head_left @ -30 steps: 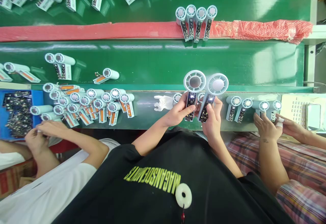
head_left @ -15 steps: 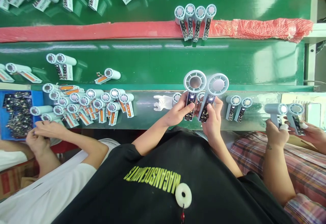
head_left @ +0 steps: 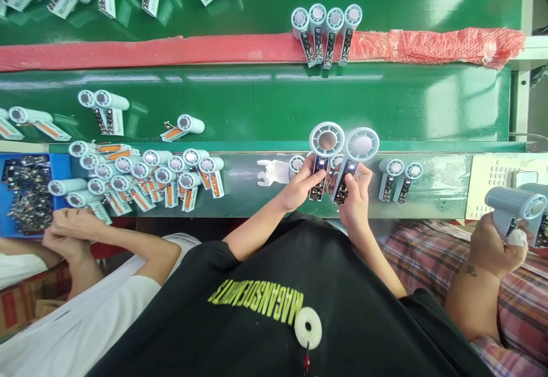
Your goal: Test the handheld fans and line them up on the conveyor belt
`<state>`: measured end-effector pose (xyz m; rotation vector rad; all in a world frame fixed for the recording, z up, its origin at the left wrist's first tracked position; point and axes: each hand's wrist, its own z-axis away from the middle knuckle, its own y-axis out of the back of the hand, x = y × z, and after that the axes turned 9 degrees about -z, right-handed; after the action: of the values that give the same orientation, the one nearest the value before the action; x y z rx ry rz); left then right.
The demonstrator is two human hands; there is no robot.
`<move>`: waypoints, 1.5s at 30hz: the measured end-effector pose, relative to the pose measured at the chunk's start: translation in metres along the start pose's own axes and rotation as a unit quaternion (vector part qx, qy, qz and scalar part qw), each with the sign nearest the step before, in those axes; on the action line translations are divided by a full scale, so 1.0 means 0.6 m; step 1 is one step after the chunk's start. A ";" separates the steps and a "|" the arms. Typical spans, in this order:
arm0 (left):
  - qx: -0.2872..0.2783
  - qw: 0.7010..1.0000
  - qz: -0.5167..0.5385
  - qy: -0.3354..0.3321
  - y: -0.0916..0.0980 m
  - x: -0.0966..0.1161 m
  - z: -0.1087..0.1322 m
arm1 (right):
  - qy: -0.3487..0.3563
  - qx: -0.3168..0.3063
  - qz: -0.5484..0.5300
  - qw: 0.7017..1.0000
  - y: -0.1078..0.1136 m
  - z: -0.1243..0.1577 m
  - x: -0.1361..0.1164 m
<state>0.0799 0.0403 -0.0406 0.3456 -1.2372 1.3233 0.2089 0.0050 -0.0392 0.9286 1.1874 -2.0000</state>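
My left hand [head_left: 298,187] is closed around the handle of a pale blue handheld fan [head_left: 326,139], thumb on its black circuit board. My right hand [head_left: 356,194] grips a second handheld fan [head_left: 362,144], the thumb pressing on its board. Both fans are held upright side by side over the bench, round ends toward the far side, with a small white light on each board. Behind my left hand lies a white hand-shaped piece [head_left: 273,172] beside another fan head [head_left: 296,164]. Two more fans [head_left: 389,178] lie to the right of my hands.
Many fans with orange-and-white handles [head_left: 166,175] crowd the bench at left, beside a blue bin [head_left: 62,165] of circuit boards. Several fans [head_left: 317,34] rest on the red-wrapped rail [head_left: 240,50]. Co-workers' hands are at both sides; the right one holds a fan [head_left: 514,203].
My two hands and fans have shifted slightly down and closer to me. The co-worker at the right has moved their fans farther right. The left co-worker's hands have shifted slightly.
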 end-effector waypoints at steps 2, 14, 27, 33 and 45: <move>-0.001 1.000 0.007 0.009 -0.003 -0.004 -0.003 | -0.003 0.008 0.001 1.000 0.004 -0.001 0.001; -0.002 0.998 0.036 0.042 -0.022 -0.019 -0.006 | -0.035 0.057 0.021 0.998 0.021 0.009 0.001; -0.016 0.998 0.020 0.050 -0.038 -0.029 -0.014 | -0.022 0.075 0.013 0.997 0.044 0.013 -0.001; -0.006 0.998 0.006 0.069 -0.047 -0.032 -0.017 | -0.021 0.074 0.009 0.997 0.061 0.015 0.004; -0.040 0.997 0.003 0.061 -0.038 -0.031 -0.016 | -0.037 0.032 -0.037 0.998 0.067 0.016 0.008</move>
<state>0.1082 0.0310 -0.0496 0.2019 -1.1855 1.2779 0.2356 -0.0202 -0.0587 0.8438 1.1378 -2.1248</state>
